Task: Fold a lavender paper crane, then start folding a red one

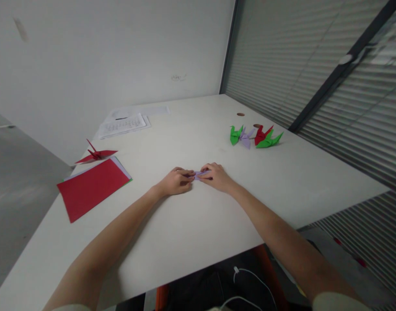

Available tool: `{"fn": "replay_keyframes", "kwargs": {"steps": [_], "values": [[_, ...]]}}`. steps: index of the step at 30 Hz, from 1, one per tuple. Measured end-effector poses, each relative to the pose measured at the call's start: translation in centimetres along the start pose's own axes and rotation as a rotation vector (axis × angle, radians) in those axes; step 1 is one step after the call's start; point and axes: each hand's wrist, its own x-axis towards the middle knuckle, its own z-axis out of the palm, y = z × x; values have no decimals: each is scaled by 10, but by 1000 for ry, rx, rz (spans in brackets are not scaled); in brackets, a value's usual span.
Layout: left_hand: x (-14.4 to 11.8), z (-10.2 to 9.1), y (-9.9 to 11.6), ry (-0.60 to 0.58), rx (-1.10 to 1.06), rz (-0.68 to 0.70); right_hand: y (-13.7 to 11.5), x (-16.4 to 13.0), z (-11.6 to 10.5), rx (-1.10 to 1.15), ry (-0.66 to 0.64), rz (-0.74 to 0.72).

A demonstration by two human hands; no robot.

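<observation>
A small folded piece of lilac paper [197, 176] lies on the white table between my two hands, mostly covered by my fingers. My left hand [178, 180] grips its left end, thumb and fingers pressed together. From the other side my right hand [215, 176] pinches the right end, fingertips on the paper. Both hands rest low on the tabletop. How the paper is folded underneath the fingers is hidden.
At left, a stack of coloured sheets, red on top [94, 188], lies near a red paper crane [97, 154]. Printed papers [123, 126] with a pen sit farther back. Several folded cranes, including a green one [236, 135], stand at right near the blinds [282, 56].
</observation>
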Motion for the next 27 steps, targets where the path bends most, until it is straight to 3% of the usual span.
{"fn": "replay_keyframes", "kwargs": {"steps": [12, 18, 22, 24, 27], "values": [[2, -6, -15, -60, -242, 22, 25, -8, -19, 63, -146, -49], [-1, 0, -4, -6, -48, 33, 6, -2, -17, 73, 42, -19], [1, 3, 8, -10, 23, 60, 3, 2, -7, 131, -2, -131], [2, 3, 10, 80, 11, 30, 4, 3, -3, 141, -10, -158], [5, 2, 9, 377, -36, -160, 3, 2, -2, 171, 41, -129]]}}
